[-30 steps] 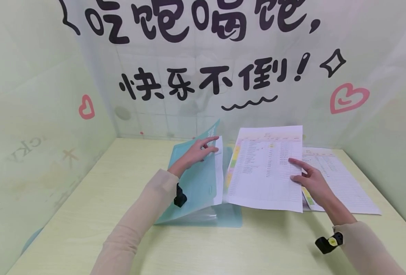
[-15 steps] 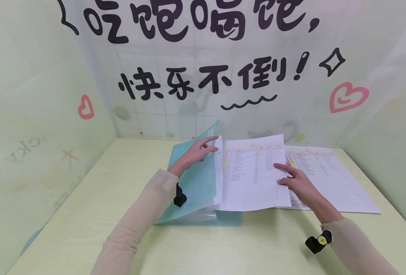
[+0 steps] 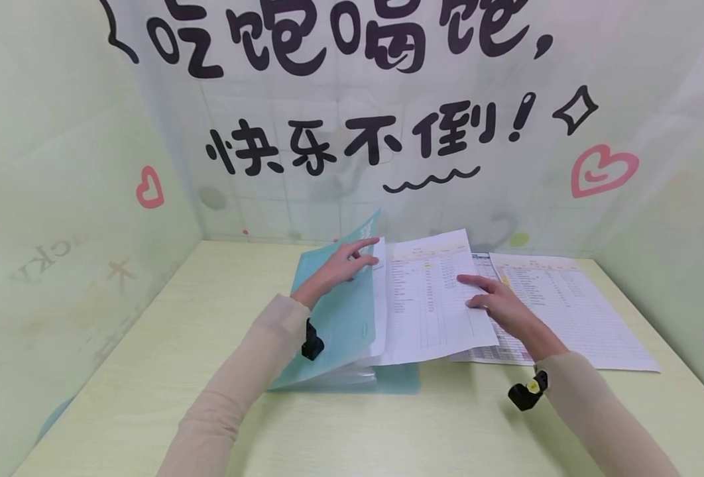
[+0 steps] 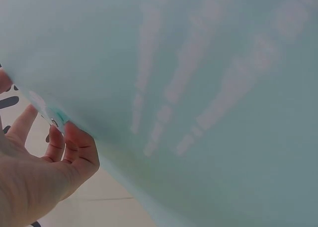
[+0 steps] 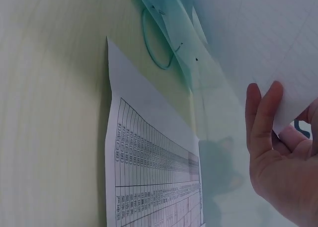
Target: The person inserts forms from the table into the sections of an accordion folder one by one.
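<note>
A teal folder [image 3: 340,318] stands partly open on the table, its cover tilted up. My left hand [image 3: 346,262] grips the upper right edge of that cover; in the left wrist view its fingers [image 4: 82,145] curl at the cover's edge. White paper or sleeve edges show just inside. My right hand [image 3: 501,305] pinches a white printed sheet [image 3: 426,318] by its right side, between thumb and fingers [image 5: 266,113]. The sheet's left edge overlaps the folder's opening, and its lower right corner is lifted off the table.
More printed sheets [image 3: 585,318] lie on the table [image 3: 388,430] at the right, partly under the held sheet. A printed wall sheet [image 3: 304,212] closes off the back, with similar panels at left and right.
My right hand has moved left with the printed sheet, bringing its left edge to the folder's opening and uncovering more of the papers at right. The left hand has stayed put.
</note>
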Motion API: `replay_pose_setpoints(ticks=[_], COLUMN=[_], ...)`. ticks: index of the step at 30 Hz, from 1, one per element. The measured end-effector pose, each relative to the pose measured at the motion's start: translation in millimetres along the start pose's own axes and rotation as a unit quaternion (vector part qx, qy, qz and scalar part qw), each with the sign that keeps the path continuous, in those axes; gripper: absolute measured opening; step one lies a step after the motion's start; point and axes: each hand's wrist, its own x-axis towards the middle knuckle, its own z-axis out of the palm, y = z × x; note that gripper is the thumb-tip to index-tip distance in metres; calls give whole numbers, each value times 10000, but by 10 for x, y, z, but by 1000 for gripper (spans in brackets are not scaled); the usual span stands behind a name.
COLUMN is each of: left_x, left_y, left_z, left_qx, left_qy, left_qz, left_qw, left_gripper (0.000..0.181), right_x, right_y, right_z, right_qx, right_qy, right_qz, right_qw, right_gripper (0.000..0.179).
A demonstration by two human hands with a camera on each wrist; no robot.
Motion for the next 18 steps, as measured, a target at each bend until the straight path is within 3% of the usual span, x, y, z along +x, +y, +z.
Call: replay_pose_setpoints(ticks=[7, 18], left_x=[20, 75], left_y=[-4, -77], left_z=[6, 23], left_qx=[48, 63], left_qy=[1, 42], left_qz=[-54, -152], left_qw=[10000, 9999], left_gripper=[48, 48], right_x=[117, 75], right_y=[15, -86], right_z=[28, -66], right_qx=[338, 553], right_qy=[-87, 18], right_qz=[-24, 274], right_qw=[9994, 9981], right_gripper=[58, 57])
